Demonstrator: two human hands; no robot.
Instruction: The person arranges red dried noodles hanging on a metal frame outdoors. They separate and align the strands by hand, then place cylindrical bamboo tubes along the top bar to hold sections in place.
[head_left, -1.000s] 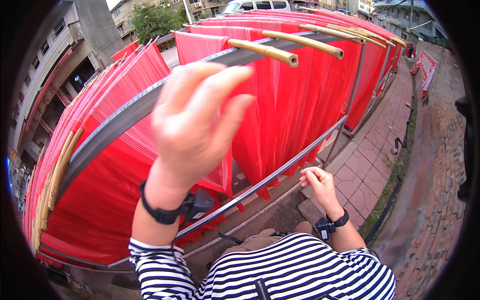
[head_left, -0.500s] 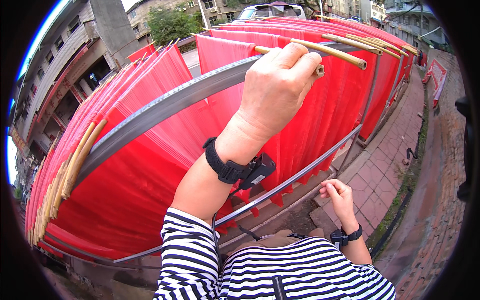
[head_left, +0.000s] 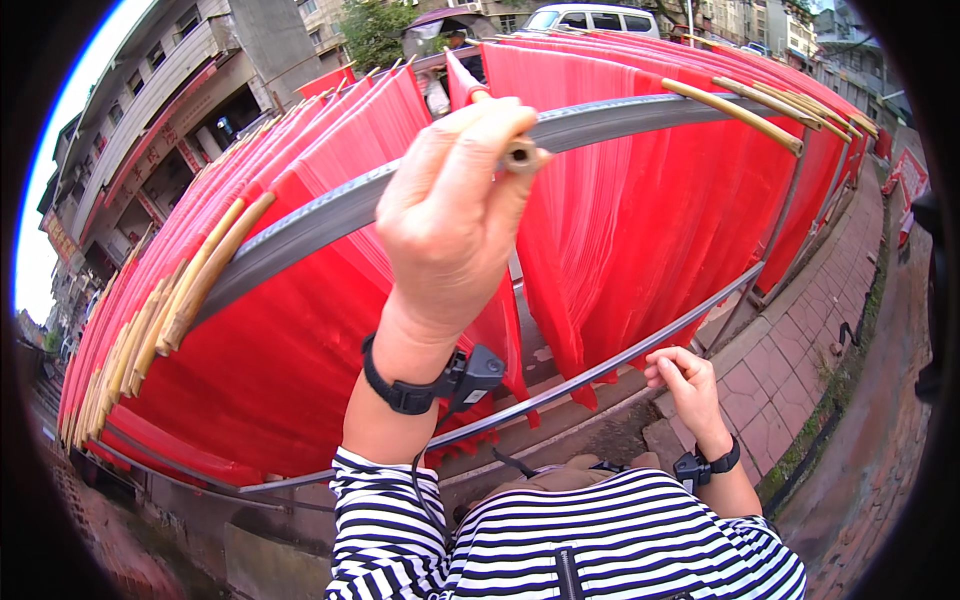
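My left hand [head_left: 450,205] is closed around the near end of a bamboo pole [head_left: 519,156], whose hollow tip pokes out between thumb and fingers. This pole sits above the grey metal rail [head_left: 620,118] of a rack, and the hand hides most of it. From it hangs a narrow red sheet of fine strands, seen nearly edge-on. To the right, another red sheet [head_left: 640,220] drapes from a bamboo pole [head_left: 735,112] resting across the rail. My right hand [head_left: 688,388] hovers beside the rack's lower bar [head_left: 600,368], fingers loosely curled with nothing in them.
Several poles with red hangings crowd the rail's left end [head_left: 215,270], their tips jutting toward me. More poles [head_left: 800,105] lie close together at the right. A paved walkway [head_left: 770,375] runs along the right side; a white van [head_left: 590,18] stands beyond the rack.
My left hand has carried the pole leftward along the rail, away from the poles at the right. A gap now shows between the red sheets. My right hand stays curled and low.
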